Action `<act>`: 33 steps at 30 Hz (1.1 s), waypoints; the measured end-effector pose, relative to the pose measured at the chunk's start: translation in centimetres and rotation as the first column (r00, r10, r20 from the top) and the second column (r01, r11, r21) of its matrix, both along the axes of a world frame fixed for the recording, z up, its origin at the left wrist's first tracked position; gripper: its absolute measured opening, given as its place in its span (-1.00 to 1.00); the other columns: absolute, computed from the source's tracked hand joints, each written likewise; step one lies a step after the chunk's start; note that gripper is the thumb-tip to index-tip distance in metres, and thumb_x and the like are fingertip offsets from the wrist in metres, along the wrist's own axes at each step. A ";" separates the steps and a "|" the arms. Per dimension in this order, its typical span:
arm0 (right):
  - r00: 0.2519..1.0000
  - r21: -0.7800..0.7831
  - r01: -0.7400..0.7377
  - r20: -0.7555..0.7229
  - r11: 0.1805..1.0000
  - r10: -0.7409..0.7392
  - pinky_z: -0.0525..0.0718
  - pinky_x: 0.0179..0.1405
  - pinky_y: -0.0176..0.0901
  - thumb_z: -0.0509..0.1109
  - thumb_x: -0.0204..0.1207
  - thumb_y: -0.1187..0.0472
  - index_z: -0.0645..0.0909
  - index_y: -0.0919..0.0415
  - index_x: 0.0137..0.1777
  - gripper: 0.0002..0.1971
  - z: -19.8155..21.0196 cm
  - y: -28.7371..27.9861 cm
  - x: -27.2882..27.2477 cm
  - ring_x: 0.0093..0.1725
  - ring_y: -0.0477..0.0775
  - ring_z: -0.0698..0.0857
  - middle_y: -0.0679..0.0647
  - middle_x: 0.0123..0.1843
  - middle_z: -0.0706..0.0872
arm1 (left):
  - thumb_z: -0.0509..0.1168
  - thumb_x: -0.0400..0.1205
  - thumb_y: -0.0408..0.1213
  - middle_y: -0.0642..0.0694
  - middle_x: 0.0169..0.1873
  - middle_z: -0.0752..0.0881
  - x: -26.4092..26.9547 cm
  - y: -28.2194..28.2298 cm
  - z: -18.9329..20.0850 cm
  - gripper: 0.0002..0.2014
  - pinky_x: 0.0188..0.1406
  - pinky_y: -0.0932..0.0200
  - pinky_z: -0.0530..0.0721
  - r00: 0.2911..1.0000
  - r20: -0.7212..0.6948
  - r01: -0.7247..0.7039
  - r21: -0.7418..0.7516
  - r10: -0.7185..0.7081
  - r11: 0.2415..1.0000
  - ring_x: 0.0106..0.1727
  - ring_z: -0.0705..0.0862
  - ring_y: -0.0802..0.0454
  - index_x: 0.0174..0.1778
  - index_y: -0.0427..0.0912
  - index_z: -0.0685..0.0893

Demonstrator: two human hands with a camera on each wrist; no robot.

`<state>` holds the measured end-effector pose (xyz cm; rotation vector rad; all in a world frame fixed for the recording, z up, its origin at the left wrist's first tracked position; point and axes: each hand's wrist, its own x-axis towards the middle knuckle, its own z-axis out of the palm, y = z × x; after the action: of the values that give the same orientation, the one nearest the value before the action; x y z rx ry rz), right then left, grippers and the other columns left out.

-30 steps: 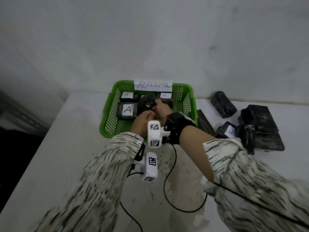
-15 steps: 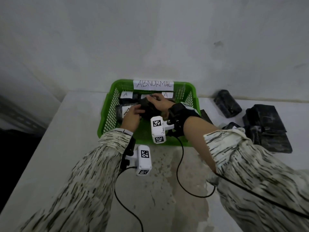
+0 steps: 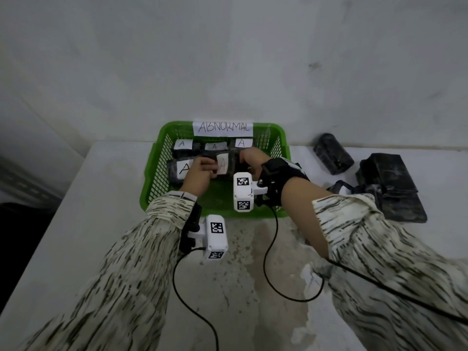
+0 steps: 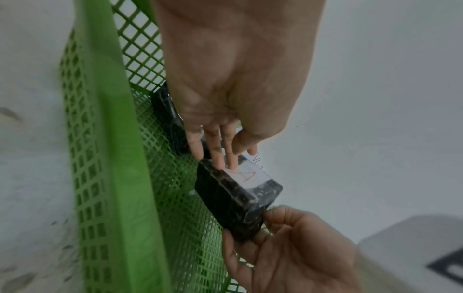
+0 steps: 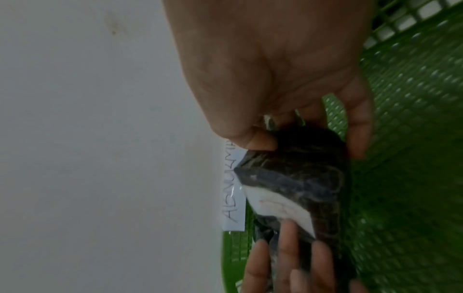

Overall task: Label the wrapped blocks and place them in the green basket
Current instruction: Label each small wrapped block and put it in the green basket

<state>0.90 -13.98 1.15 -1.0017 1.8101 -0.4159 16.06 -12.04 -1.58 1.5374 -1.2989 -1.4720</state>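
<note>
Right hand [image 4: 288, 251]: thumb and curled fingers grip one end of the held block [image 4: 233, 200].
Left hand [image 4: 233, 83]: fingers straight, tips pressing flat on the held block's white label [image 4: 250, 175], marked "A"; not curled round anything.
Held block: black-wrapped, label up, inside the green basket [image 3: 152, 183], between both hands, just above the mesh floor.
Other blocks in basket: three labelled "A" along the far wall [image 3: 214, 146]; one more "A" block [image 3: 178, 171] at the left, just beside the left hand.
Basket sign [image 3: 222, 128]: white paper reading "ABNORMAL" on the far rim.
Outside basket: dark wrapped blocks [image 3: 390, 183] piled on the table [image 3: 76, 224] to the right, well apart from the hands.
</note>
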 end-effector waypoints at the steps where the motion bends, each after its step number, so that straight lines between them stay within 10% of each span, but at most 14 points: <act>1: 0.990 0.034 0.047 0.134 0.998 -0.051 0.57 0.21 -0.04 0.19 0.67 0.31 0.63 0.29 0.18 -0.78 -0.8 0.0 -0.3 0.29 0.24 0.61 0.14 0.18 0.78 | 0.04 0.58 -0.71 -0.32 0.22 0.63 -0.1 0.1 0.2 -0.70 -0.13 0.29 0.57 1.000 -0.008 0.012 0.001 -0.012 1.000 0.14 0.61 -0.15 0.05 -0.25 0.44; 3: 0.897 0.060 0.179 0.400 0.982 -0.188 0.65 0.16 -0.01 0.28 0.59 -0.05 0.63 0.17 0.07 -0.71 -2.8 -0.3 -0.7 0.19 0.20 0.65 0.09 0.16 0.80 | 0.06 0.60 -0.69 -0.31 0.35 0.58 -0.2 0.4 0.7 -0.67 0.18 0.10 0.55 0.997 0.014 0.070 0.011 -0.070 0.997 0.37 0.54 -0.19 0.20 -0.30 0.46; 5: 0.889 0.117 0.173 0.409 0.978 -0.206 0.66 0.24 0.18 0.48 0.17 -0.42 0.59 0.21 0.29 -0.16 -5.5 -1.6 -1.0 0.18 0.29 0.72 0.24 0.22 0.75 | 0.06 0.60 -0.69 -0.32 0.37 0.56 -0.3 0.5 0.9 -0.62 0.36 -0.01 0.44 0.991 0.026 0.133 0.021 -0.133 0.991 0.45 0.49 -0.19 0.33 -0.41 0.44; 9: 0.880 0.091 0.267 0.382 0.959 -0.281 0.75 0.00 0.30 0.58 0.16 0.16 0.34 0.34 0.46 -0.15 -4.6 -1.1 0.5 0.07 0.35 0.75 0.34 0.20 0.69 | 0.16 0.60 -0.55 -0.19 0.25 0.65 0.9 0.2 0.2 -0.67 0.37 -0.01 0.48 0.963 0.266 0.092 -0.150 -0.050 0.984 0.37 0.55 -0.16 0.17 -0.12 0.61; 12: 0.847 0.111 0.338 0.398 0.935 -0.353 0.77 -0.27 0.15 0.49 0.23 0.32 0.29 0.34 0.51 -0.20 -5.2 -1.6 1.0 -0.03 0.34 0.72 0.32 0.21 0.63 | 0.25 0.58 -0.38 -0.13 0.28 0.58 2.7 -0.4 0.1 -0.74 0.39 -0.10 0.33 0.726 0.603 -0.092 -0.393 0.331 0.915 0.39 0.42 -0.24 0.10 0.02 0.66; 15: 0.861 0.122 0.313 0.383 0.942 -0.336 0.65 -0.39 -0.02 0.45 0.38 0.32 0.45 0.40 0.34 -0.48 -4.7 -1.5 1.8 -0.22 0.24 0.61 0.26 0.01 0.61 | 0.36 0.50 -0.29 -0.13 0.36 0.47 3.8 -0.7 -0.2 -0.70 0.38 -0.12 0.22 0.537 0.592 -0.399 -0.450 0.602 0.799 0.42 0.35 -0.22 0.15 0.00 0.66; 17: 0.869 0.145 0.265 0.392 0.953 -0.301 0.58 -0.36 -0.01 0.36 0.56 0.29 0.52 0.33 -0.01 -0.89 -4.0 -1.3 2.3 -0.27 0.16 0.57 0.18 -0.18 0.59 | 0.38 0.46 -0.21 -0.10 0.38 0.42 4.4 -1.1 -0.9 -0.64 0.38 -0.14 0.20 0.563 0.560 -0.482 -0.375 0.608 0.792 0.42 0.33 -0.19 0.20 0.04 0.63; 20: 0.923 0.112 0.185 0.320 0.976 -0.212 0.66 -0.13 0.05 0.32 0.63 0.19 0.50 0.18 -0.21 -0.82 -4.5 -1.4 2.3 -0.30 0.04 0.56 0.07 -0.25 0.57 | 0.31 0.52 -0.21 -0.10 0.41 0.39 5.2 -1.5 -1.4 -0.62 0.35 -0.09 0.21 0.610 0.565 -0.502 -0.266 0.555 0.823 0.39 0.35 -0.17 0.28 0.05 0.59; 25: 0.980 0.028 0.098 0.169 0.995 -0.101 0.56 0.40 0.09 0.31 0.64 0.14 0.53 0.42 0.38 -0.58 -4.9 -1.2 2.2 0.25 0.23 0.64 0.31 0.34 0.63 | 0.29 0.56 -0.25 -0.08 0.43 0.36 5.6 -1.4 -1.5 -0.59 0.33 -0.06 0.22 0.640 0.583 -0.442 -0.253 0.500 0.861 0.38 0.35 -0.16 0.35 0.04 0.55; 33: 0.990 -0.202 0.135 0.065 0.970 -0.124 0.54 0.40 0.06 0.33 0.58 0.17 0.61 0.35 0.31 -0.63 -1.6 0.5 0.7 0.36 0.28 0.60 0.29 0.34 0.65 | 0.31 0.53 -0.26 -0.05 0.59 0.22 4.1 0.3 0.5 -0.64 0.60 -0.13 -0.10 0.646 0.580 -0.382 -0.317 0.496 0.868 0.63 0.05 -0.16 0.27 -0.06 0.64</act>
<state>1.62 -13.46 -0.49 -1.0053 1.8180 -0.7161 20.12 -11.70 -1.10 2.1571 -1.2198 -0.4945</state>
